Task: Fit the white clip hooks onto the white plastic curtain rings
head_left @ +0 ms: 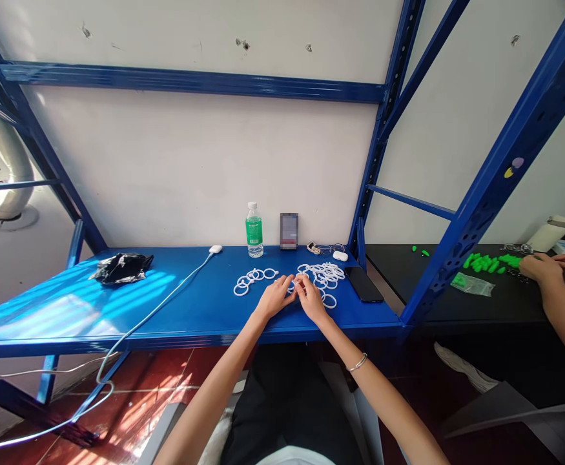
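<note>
My left hand (275,297) and my right hand (310,298) meet over the blue table (190,310), fingertips pinched together. Between them shows a small part of a white ring (290,289), mostly hidden by the fingers. To the left of my hands lie several white rings (240,287) in a curved row; whether they are linked I cannot tell. A heap of white rings (328,274) lies just beyond and to the right of my right hand. One ring (329,301) from its near edge lies close to that hand.
Behind stand a water bottle (254,231) and an upright phone-like device (288,231). A black phone (363,285) lies at right, a crumpled black bag (121,268) and white cable (166,298) at left. Past a blue post (485,174), another person's hands (544,268) handle green pieces.
</note>
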Motion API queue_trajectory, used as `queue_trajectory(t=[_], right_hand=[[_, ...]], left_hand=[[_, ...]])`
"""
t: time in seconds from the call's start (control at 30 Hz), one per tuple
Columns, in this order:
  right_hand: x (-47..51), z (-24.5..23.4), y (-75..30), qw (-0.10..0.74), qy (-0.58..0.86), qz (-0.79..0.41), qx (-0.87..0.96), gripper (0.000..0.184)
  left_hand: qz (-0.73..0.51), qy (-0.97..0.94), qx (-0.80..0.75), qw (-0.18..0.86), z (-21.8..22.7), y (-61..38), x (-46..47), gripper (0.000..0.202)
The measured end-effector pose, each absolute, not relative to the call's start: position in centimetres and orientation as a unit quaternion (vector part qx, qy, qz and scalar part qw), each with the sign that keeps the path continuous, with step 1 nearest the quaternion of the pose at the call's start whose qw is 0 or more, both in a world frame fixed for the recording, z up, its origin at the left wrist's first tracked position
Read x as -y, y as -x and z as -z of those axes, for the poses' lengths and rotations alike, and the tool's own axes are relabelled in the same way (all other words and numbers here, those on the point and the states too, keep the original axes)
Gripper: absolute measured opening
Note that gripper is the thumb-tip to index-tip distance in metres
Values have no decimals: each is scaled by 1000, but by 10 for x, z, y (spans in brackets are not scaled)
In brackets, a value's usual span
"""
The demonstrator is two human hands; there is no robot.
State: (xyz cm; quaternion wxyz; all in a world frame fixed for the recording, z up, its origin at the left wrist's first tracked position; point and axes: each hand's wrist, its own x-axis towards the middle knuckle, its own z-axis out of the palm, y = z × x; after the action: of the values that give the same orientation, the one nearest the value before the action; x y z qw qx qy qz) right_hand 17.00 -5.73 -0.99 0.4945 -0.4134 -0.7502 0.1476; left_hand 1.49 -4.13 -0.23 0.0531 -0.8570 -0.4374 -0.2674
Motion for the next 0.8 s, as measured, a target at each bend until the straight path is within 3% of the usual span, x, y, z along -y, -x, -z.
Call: queue_trajectory(t=[0.8], right_hand=[[56,10,-171,511,421,-114,741,18]], left_hand=[[297,867,399,6,0,-12,44,48]])
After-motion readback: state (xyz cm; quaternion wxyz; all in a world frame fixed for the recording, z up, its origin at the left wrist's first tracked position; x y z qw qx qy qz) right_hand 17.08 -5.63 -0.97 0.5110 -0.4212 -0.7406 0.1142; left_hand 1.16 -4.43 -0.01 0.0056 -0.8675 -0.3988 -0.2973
